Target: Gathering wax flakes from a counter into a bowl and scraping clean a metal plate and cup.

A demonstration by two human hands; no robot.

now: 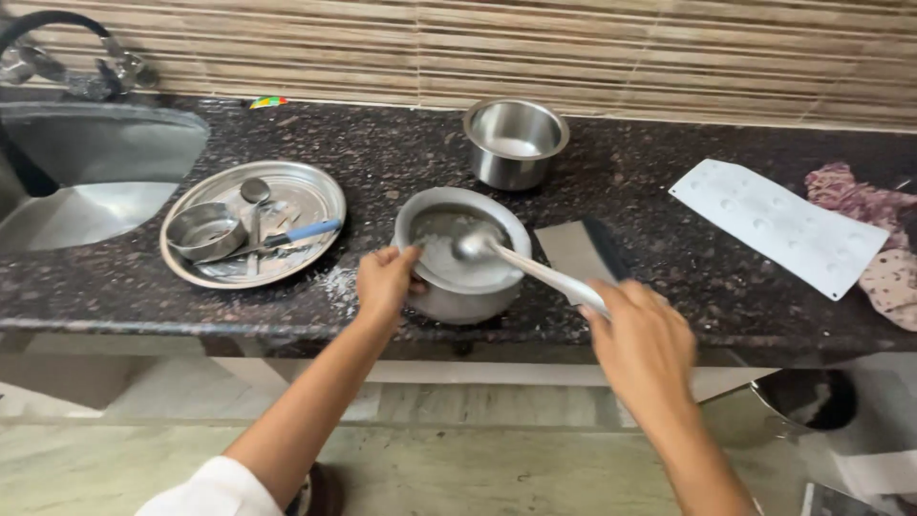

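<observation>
Steel pot (462, 260) sits at tabletop (401, 162) front edge, left hand (384, 283) pinching its near-left rim; right hand (638, 339) wrapped around ladle (521, 264) handle, long axis running up-left, bowl inside pot.

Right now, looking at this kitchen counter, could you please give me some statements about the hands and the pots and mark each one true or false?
1. The left hand grips the rim of the steel pot. True.
2. The right hand holds a knife. False: it holds a ladle whose bowl is inside the pot.
3. A second, smaller steel pot stands behind it, near the wall. True.
4. The round steel plate is inside the sink. False: it lies on the counter beside the sink.
</observation>
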